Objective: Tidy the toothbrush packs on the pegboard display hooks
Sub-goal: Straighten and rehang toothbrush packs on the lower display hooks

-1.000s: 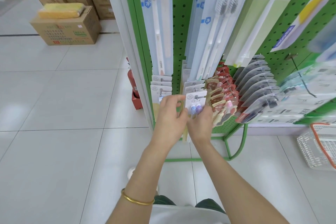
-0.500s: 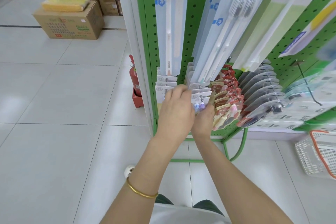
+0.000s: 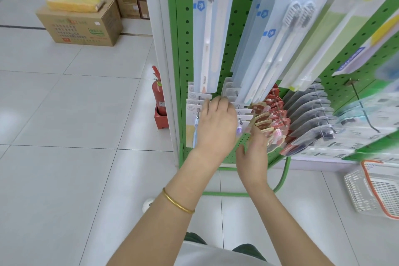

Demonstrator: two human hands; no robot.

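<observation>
While the left hand (image 3: pixel 218 124) lies with fingers nearly straight across the small white toothbrush packs (image 3: pixel 245 112) hanging on the low hooks of the green pegboard (image 3: pixel 185 49), the right hand (image 3: pixel 252 155), open and relaxed, has its fingertips at their lower edge, just beside the red packs (image 3: pixel 274 114).

Single wide-angle camera, worn on the head and tilted forward and down. It's up close to the green perforated metal pegboard (image 3: pixel 183 60), which fills the upper right and bends toward the frame edges. Both forearms reach in from the bottom, with the left hand (image 3: pixel 216 127) and right hand (image 3: pixel 252 157) near centre. White glossy tiled floor (image 3: pixel 64 114) takes the left half, and there's a brown cardboard box (image 3: pixel 86 26) far off at top left.
</observation>
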